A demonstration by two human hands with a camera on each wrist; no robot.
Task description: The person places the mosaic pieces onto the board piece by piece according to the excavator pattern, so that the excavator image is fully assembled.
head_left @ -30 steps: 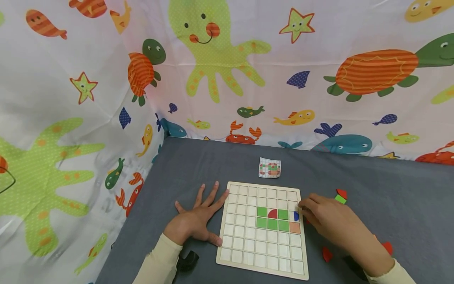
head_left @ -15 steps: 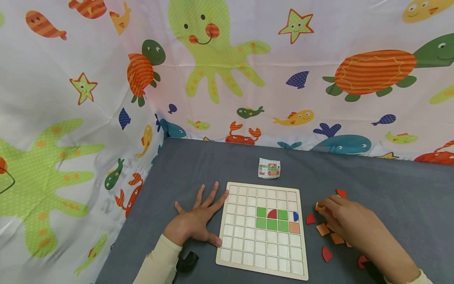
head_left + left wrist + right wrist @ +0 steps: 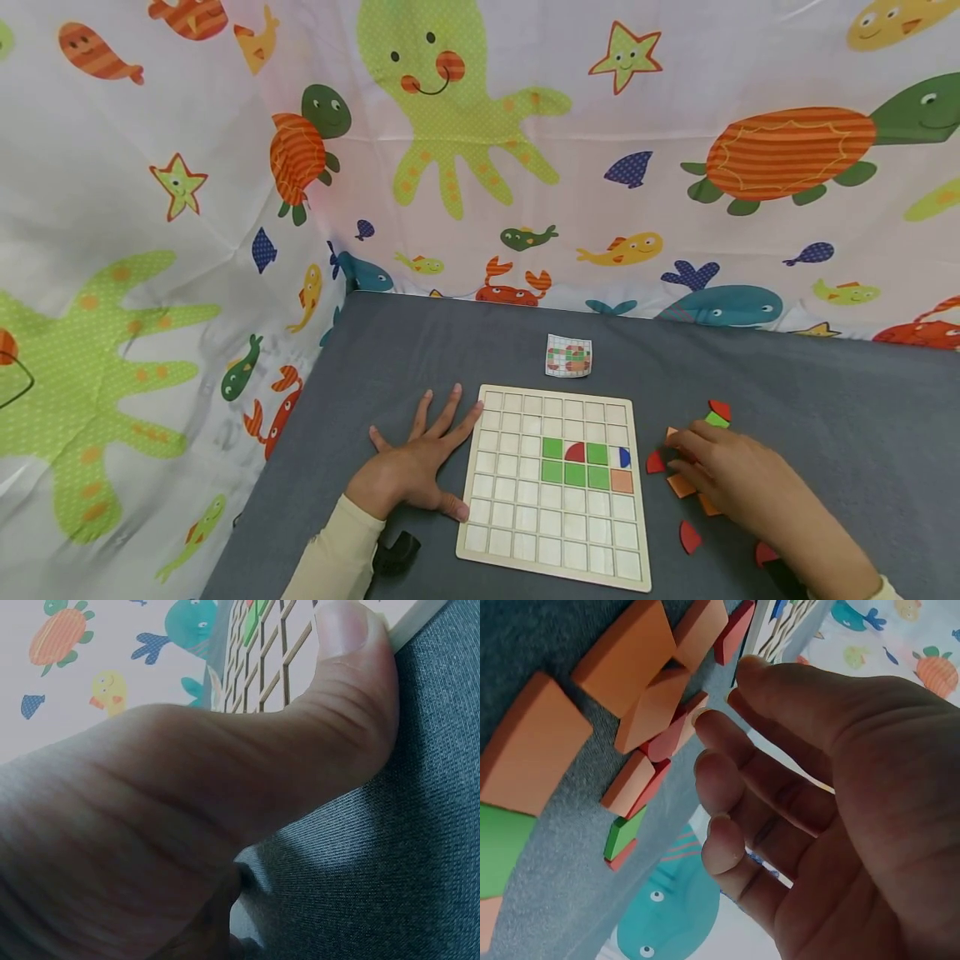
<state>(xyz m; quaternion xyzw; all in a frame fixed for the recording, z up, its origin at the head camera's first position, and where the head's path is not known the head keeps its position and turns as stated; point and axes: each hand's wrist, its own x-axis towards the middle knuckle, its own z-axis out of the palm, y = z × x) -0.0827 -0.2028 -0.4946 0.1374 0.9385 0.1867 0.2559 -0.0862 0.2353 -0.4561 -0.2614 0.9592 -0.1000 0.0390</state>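
My left hand [image 3: 408,471] lies flat with fingers spread on the grey cloth, fingertip and thumb at the left rim of a wooden grid board [image 3: 551,570]. In the left wrist view the thumb [image 3: 345,690] rests on the board's edge. Set in the grid are several green squares [image 3: 552,472], a red quarter-round piece [image 3: 574,452], a blue rounded piece [image 3: 625,457] and an orange square [image 3: 622,481]. My right hand [image 3: 738,475] hovers over loose pieces right of the board, fingers loosely bent. Nothing shows between its fingertips in the right wrist view.
Loose orange squares [image 3: 626,656], red quarter-rounds [image 3: 690,537] and a green piece [image 3: 717,420] lie right of the board. A small printed pattern card [image 3: 568,357] lies behind it. A sea-animal curtain [image 3: 480,225] hangs behind and to the left.
My right hand has left the board's right edge beside the blue piece and moved right, over the loose pieces, where its fingers have shifted slightly. The left hand stays put.
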